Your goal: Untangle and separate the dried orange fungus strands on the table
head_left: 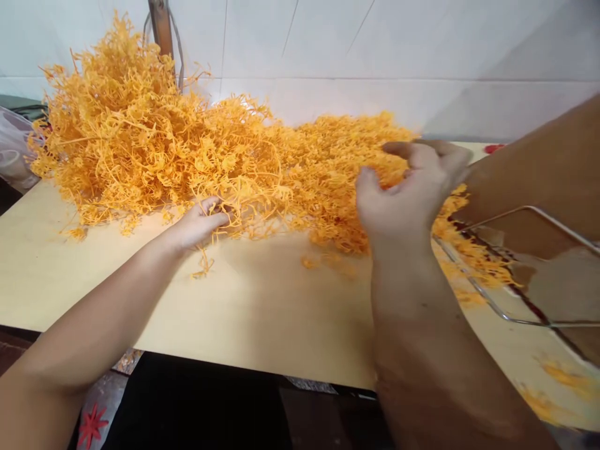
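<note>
A large tangled heap of orange artificial flower sprigs [126, 137] rises on the left of the pale tabletop [281, 294]. My left hand [201, 222] is at its front edge, fingers and thumb closed around thin sprigs, with its fingertips partly hidden among them. One small sprig [203, 265] dangles below that hand. To the right, more orange sprigs lie in a flatter, denser layer [337, 169]. My right hand [407, 184] is over this layer's right end, fingers curved and spread apart from the thumb, with nothing visible between them.
A bent metal wire frame [487, 300] and a brown cardboard box [539, 162] stand at the right. Loose orange bits [567, 378] lie near the front right corner. Behind is a white tiled wall [300, 56] with a brown post [162, 31]. A plastic bag [14, 137] is far left.
</note>
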Tool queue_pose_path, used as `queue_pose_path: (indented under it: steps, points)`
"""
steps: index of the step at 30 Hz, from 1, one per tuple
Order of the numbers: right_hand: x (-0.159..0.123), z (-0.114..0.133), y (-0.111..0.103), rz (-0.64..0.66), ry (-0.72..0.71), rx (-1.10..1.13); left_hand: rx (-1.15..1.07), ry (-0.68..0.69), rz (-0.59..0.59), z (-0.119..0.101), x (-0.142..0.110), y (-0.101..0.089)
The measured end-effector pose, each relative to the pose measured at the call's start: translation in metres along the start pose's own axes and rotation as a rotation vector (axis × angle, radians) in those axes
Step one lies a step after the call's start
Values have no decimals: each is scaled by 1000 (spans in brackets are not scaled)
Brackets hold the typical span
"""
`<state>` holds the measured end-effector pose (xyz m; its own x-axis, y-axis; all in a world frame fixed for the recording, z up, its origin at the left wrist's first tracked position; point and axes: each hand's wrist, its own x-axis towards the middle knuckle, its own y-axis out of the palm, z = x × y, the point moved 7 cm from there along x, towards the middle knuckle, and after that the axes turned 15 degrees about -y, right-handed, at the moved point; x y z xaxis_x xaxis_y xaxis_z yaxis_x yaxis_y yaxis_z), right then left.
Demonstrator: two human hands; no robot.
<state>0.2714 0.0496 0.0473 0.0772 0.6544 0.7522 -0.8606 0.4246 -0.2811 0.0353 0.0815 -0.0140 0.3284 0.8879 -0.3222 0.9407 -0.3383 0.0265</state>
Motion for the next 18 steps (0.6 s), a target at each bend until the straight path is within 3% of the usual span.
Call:
queue_pose_path:
  steps: [2,3,6,8,18]
  points:
    - [-3,17,4,-106,-65,-174,6,-9,10,2,0,2]
    - [-5,26,15,-76,-100,-199,10,-13,21,4,0,3]
    - [-11,43,55,174,-179,-188,47,32,88,4,0,7]
    - [-15,44,69,251,-200,-219,81,91,123,2,2,9]
    - [-18,18,62,191,-54,-274,329,69,38,5,6,10]
